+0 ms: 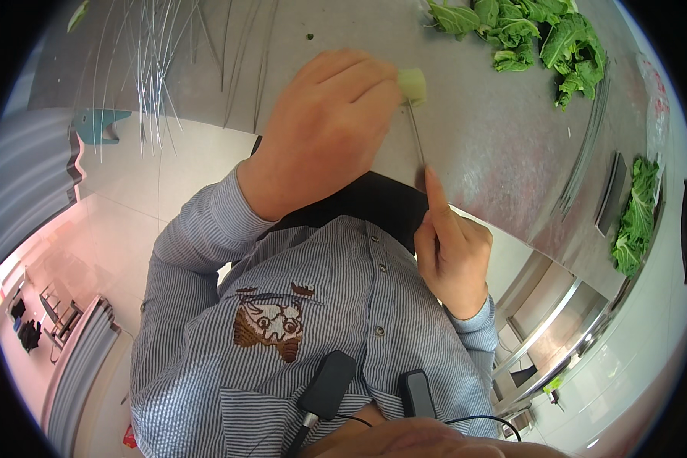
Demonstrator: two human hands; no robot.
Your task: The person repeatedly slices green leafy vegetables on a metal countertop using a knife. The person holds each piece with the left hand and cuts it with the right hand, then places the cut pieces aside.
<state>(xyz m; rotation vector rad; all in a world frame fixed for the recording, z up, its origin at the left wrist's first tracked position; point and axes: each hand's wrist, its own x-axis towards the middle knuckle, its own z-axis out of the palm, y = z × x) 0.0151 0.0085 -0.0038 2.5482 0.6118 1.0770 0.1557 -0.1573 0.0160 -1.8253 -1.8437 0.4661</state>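
Note:
My left hand is closed over a pale green piece of vegetable stem, whose cut end shows beyond the fingers. In my right hand is a knife, the index finger stretched along its back. The thin blade points away from me, and its tip end meets the stem beside my left fingers. Most of the knife's handle is hidden in my right hand. Both hands are at the near edge of a grey tabletop. How deep the blade sits in the stem cannot be seen.
Torn green leaves lie at the far right. Thin metal wires spread over the left side, some past the edge. A bundle of dark wires, a dark flat object and more leafy greens are on the right.

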